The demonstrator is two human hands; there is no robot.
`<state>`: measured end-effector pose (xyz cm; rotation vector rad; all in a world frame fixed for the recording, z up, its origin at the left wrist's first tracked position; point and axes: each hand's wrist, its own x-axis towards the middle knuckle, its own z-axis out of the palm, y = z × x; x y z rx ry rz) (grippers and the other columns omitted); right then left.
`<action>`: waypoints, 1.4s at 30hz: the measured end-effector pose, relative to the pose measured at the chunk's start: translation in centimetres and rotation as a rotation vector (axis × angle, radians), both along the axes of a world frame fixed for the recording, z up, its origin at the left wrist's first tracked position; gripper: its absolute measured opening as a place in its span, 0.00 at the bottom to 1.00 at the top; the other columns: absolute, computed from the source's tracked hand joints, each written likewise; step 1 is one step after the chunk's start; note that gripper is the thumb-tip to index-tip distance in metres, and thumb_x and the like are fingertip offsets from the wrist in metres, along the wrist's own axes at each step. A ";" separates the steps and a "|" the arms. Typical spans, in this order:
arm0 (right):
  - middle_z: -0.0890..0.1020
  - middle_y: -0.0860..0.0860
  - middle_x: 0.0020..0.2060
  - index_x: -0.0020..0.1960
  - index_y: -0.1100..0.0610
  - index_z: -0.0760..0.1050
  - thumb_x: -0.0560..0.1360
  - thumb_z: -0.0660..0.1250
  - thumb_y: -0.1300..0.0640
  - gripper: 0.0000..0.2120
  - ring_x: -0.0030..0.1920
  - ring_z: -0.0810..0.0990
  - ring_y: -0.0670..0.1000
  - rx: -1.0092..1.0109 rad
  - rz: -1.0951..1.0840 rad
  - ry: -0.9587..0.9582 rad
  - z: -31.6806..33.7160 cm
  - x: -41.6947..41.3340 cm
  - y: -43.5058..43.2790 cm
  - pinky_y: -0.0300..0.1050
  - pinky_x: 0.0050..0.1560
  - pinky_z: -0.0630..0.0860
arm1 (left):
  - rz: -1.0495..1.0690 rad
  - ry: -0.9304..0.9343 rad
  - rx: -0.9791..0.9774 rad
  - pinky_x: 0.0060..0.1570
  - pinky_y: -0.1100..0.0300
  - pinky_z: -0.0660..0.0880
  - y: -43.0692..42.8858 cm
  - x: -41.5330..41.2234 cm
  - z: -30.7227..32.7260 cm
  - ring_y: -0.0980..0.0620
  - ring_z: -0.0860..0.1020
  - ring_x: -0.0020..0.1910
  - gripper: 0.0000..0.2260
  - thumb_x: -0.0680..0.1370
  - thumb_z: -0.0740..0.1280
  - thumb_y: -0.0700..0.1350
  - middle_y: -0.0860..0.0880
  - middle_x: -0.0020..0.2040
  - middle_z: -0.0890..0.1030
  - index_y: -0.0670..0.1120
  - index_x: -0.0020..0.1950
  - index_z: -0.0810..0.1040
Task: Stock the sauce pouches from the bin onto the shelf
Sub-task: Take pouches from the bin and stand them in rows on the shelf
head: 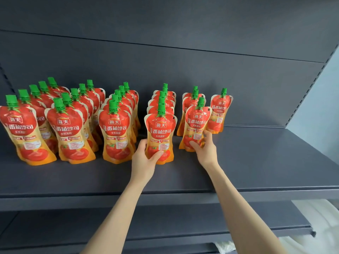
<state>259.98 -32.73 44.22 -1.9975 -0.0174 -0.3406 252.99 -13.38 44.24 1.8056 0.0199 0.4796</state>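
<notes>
Sauce pouches (pixel 73 132) upright on shelf (pixel 256 162), front pouch (pixel 160 132) clasped by left grip (pixel 142 160), neighbour pouch (pixel 195 125) at its 2 o'clock clasped by right grip (pixel 206 151).

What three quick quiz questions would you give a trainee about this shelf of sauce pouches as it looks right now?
1. True or false: the left hand grips one pouch while the right hand grips a second pouch.
2. The pouch caps are: A green, B white, C blue.
3. How many pouches stand on the shelf to the right of the second pouch?
Key: 1 true; 2 A; 3 one, the lone pouch at the far right.
</notes>
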 end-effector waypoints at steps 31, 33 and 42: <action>0.73 0.58 0.66 0.71 0.58 0.63 0.77 0.65 0.52 0.26 0.66 0.70 0.59 -0.272 -0.149 0.098 0.0 -1.1 -0.3 0.55 0.64 0.70 | 0.126 0.095 0.238 0.59 0.60 0.66 -0.9 -2.7 -0.1 0.51 0.70 0.64 0.26 0.75 0.70 0.43 0.45 0.67 0.71 0.42 0.70 0.65; 0.74 0.58 0.65 0.68 0.59 0.68 0.78 0.64 0.53 0.21 0.65 0.72 0.58 -0.249 -0.152 0.077 0.0 -3.4 -0.9 0.53 0.63 0.70 | 0.167 0.062 0.263 0.60 0.60 0.64 -1.3 -4.1 -0.4 0.50 0.68 0.66 0.25 0.75 0.69 0.42 0.44 0.69 0.68 0.41 0.70 0.66; 0.81 0.48 0.49 0.54 0.58 0.79 0.77 0.66 0.58 0.08 0.49 0.78 0.52 -0.155 -0.287 -0.106 -0.7 -17.5 -6.8 0.42 0.52 0.72 | -0.098 -0.085 0.303 0.59 0.59 0.69 -7.5 -10.2 0.1 0.50 0.74 0.60 0.14 0.75 0.68 0.38 0.47 0.59 0.77 0.42 0.61 0.75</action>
